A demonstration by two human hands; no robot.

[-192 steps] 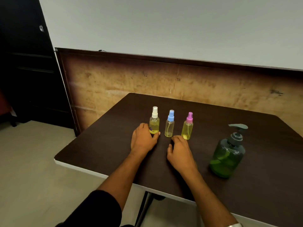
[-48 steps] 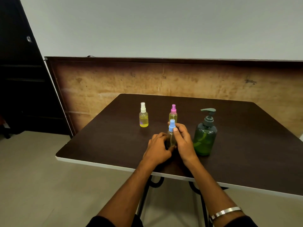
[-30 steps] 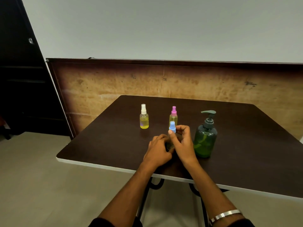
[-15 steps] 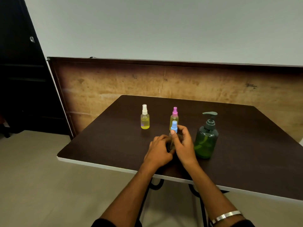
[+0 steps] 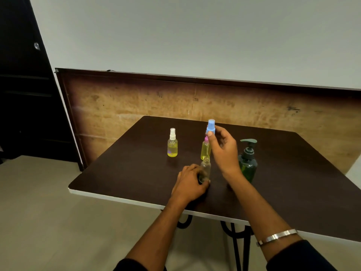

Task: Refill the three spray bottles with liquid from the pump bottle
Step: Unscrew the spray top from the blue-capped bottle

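My left hand grips the base of a small clear spray bottle that stands uncapped near the table's front edge. Its blue spray cap is pinched in my right hand, held high above the bottle. Behind them stands the pink-capped spray bottle with yellow liquid, partly hidden by my right hand. The white-capped spray bottle stands to the left. The green pump bottle stands to the right of my right hand.
The dark brown table has a white front edge and black metal legs. A worn wooden panel runs along the wall behind it. A dark door is at the far left.
My right hand has lifted the blue spray cap off the clear bottle and raised it well above. My left hand still holds the bottle on the table.
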